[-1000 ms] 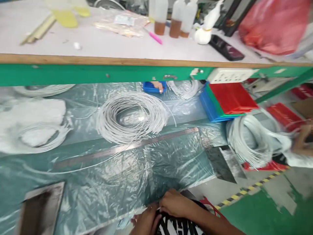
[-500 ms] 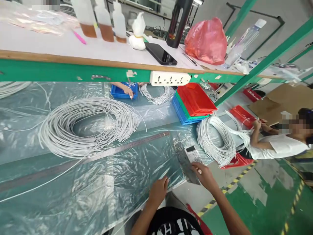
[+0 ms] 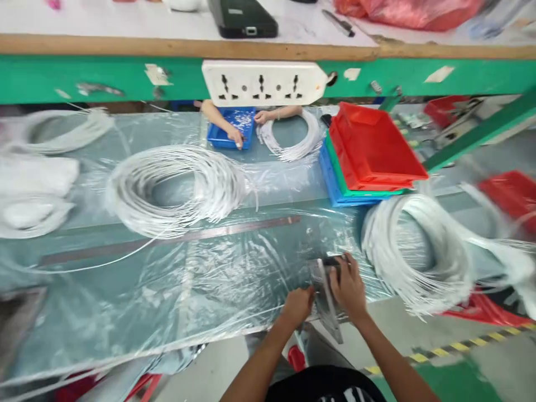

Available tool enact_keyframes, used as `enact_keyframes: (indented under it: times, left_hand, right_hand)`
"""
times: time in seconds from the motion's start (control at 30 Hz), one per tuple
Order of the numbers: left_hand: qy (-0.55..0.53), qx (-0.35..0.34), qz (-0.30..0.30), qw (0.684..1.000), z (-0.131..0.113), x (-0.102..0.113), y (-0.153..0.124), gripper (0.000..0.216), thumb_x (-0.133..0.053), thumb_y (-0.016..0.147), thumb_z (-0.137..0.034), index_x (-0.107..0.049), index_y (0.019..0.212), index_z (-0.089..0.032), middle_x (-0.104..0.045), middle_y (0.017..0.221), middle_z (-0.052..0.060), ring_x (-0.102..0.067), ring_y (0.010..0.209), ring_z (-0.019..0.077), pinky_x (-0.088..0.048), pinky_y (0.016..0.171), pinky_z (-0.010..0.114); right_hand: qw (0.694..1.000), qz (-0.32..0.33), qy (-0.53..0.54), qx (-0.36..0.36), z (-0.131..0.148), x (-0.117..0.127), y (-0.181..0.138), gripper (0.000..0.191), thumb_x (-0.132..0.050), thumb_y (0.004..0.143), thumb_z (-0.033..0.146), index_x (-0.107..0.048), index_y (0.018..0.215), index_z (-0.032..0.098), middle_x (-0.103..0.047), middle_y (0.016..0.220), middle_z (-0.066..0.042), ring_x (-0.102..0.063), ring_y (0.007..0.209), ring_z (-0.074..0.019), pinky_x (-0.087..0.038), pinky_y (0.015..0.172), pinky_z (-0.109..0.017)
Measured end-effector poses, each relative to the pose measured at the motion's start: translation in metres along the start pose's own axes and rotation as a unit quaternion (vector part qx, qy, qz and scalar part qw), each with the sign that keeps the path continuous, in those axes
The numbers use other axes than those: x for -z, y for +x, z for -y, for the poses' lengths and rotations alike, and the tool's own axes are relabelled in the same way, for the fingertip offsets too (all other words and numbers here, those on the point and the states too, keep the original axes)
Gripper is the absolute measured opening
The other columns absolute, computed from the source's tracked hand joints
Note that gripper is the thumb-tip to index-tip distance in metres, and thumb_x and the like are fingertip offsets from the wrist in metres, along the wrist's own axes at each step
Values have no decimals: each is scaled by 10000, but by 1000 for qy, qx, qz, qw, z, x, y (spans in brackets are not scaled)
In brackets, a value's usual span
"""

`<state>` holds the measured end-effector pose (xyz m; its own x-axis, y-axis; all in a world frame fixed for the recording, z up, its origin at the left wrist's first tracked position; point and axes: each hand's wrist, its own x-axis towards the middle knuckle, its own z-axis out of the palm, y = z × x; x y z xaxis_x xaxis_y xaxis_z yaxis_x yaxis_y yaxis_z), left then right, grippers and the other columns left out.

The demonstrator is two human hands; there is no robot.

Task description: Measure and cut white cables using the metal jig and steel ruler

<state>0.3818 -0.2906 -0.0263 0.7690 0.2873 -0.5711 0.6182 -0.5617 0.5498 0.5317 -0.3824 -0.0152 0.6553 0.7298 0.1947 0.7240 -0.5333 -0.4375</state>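
My right hand (image 3: 348,286) rests on a flat grey metal plate (image 3: 324,301) at the near edge of the plastic-covered bench. My left hand (image 3: 298,305) pinches the clear plastic sheet (image 3: 201,285) right beside the plate's left edge. A large coil of white cable (image 3: 178,187) lies in the middle of the bench, with a loose strand running left. A long steel ruler (image 3: 167,240) lies under the plastic in front of that coil. A second white coil (image 3: 412,251) sits just right of my right hand.
Stacked red, green and blue trays (image 3: 371,153) stand at the back right. Another person's hands (image 3: 234,134) work in a blue bin (image 3: 229,127) across the bench. A white power strip (image 3: 263,82) hangs on the green shelf rail overhead. More coils (image 3: 50,131) lie far left.
The view has dropped and swung left. Both my hands moved forward onto the bench; my right hand now lies on the metal plate and my left hand has closed up beside it.
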Motion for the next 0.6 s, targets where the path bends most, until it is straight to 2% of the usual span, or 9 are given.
enact_keyframes:
  times: [0.1,0.17,0.33,0.6]
  left_hand:
    - [-1,5,13,1000,-4,-3,-8,342,-392,1067,-320,-680,1205,-198,-775,1165,134,-736,1112,298,-557,877,339]
    - [-5,2,20,1000,-4,-6,-11,338,-411,1067,-357,-682,1214,-217,-778,1174,113,-732,1123,293,-568,875,336]
    - [5,-17,17,1000,0,-12,-12,397,-380,1067,-382,-659,1275,-190,-784,1125,152,-757,1028,342,-609,791,408]
    - [24,-23,6,999,-1,-11,-14,377,-395,1051,-386,-670,1232,-202,-783,1122,155,-762,1018,354,-631,788,447]
  right_hand:
    - [999,21,-28,20,3,9,-5,427,-371,1019,392,-629,1224,120,-525,1436,-259,-548,1310,-408,-573,967,-585]
    - [999,22,-43,17,7,13,-7,443,-396,1006,398,-616,1263,113,-523,1452,-264,-573,1284,-436,-596,898,-581]
    - [997,35,-69,6,22,23,-10,520,-357,1006,422,-605,1315,84,-518,1474,-288,-623,1200,-494,-603,728,-570]
    - [994,26,-107,25,27,21,-9,520,-330,1014,425,-631,1244,69,-532,1445,-286,-668,1106,-469,-620,724,-552]
